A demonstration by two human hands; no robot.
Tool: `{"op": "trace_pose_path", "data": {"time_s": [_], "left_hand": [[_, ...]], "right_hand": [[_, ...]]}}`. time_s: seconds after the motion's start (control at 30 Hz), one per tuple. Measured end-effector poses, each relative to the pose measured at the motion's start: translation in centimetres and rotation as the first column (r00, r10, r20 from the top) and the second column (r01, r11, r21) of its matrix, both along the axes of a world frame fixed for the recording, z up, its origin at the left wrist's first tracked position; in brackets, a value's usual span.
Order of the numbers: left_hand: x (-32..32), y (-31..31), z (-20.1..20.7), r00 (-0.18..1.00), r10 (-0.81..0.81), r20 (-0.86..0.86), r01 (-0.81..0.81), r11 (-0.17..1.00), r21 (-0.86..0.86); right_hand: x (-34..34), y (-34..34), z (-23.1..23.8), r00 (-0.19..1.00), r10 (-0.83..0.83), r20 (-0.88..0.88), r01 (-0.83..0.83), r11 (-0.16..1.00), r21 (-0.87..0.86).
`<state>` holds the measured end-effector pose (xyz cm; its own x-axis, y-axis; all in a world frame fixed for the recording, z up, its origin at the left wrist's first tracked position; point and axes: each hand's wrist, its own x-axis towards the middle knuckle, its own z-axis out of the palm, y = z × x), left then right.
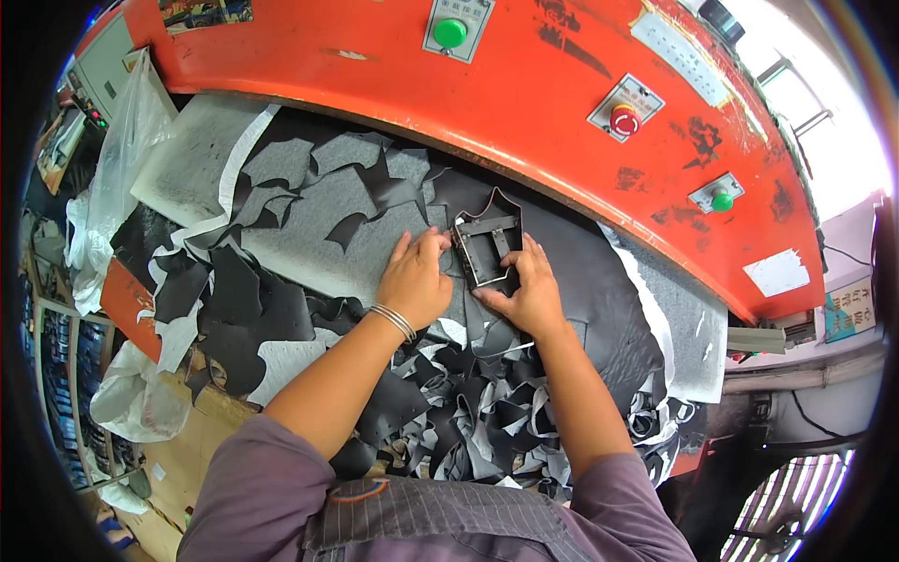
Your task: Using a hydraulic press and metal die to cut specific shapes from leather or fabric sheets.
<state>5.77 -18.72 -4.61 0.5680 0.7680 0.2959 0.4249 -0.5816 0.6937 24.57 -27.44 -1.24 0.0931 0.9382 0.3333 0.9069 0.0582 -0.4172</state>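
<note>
A metal cutting die (484,225) with a thin shaped rim and inner cross bars lies on a black leather-like sheet (599,281). My right hand (530,292) grips its right and near sides, with the thumb at the near edge and a finger over the inner bar. Close against the die's left side is my left hand (419,279), its fingers bent together. What those fingertips pinch, if anything, is hidden. Left of the die, cut-out gaps in the sheet bare a grey felt-like surface (309,220), with jagged dark remnants around them.
An orange machine beam (524,103) spans the far side, carrying green buttons (449,34) and a red knob (625,120). Black and grey offcuts (468,412) pile up between me and the sheet. Clear plastic bags (131,178) hang at left. A fan (782,525) stands lower right.
</note>
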Motion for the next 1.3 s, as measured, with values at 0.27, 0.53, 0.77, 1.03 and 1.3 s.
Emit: {"op": "trace_pose_path", "data": {"time_s": [0.27,0.53,0.77,1.03,1.3], "left_hand": [[-3.8,1.6,2.6,0.966,0.085,0.244,-0.049,0.988,-0.149],[-8.7,2.9,17.8,0.783,-0.119,0.611,-0.291,0.797,0.529],[-11.5,-1.0,18.8,0.933,-0.148,0.327,-0.041,0.862,0.505],[-21.9,-20.7,6.2,0.948,-0.248,-0.201,0.244,0.969,-0.043],[-20.1,-24.9,3.5,0.987,0.062,-0.15,-0.023,0.97,0.243]], "right_hand": [[-0.2,-2.9,2.9,0.853,-0.139,-0.503,0.273,0.94,0.203],[6.5,-6.4,17.9,0.654,-0.54,-0.53,0.635,0.012,0.772],[3.9,-12.2,16.6,0.614,-0.627,-0.48,0.709,0.17,0.684],[-16.7,-28.1,7.0,0.994,0.112,-0.001,-0.111,0.983,-0.146],[-18.3,-29.8,2.3,0.983,0.019,0.182,0.011,0.987,-0.162]]}}
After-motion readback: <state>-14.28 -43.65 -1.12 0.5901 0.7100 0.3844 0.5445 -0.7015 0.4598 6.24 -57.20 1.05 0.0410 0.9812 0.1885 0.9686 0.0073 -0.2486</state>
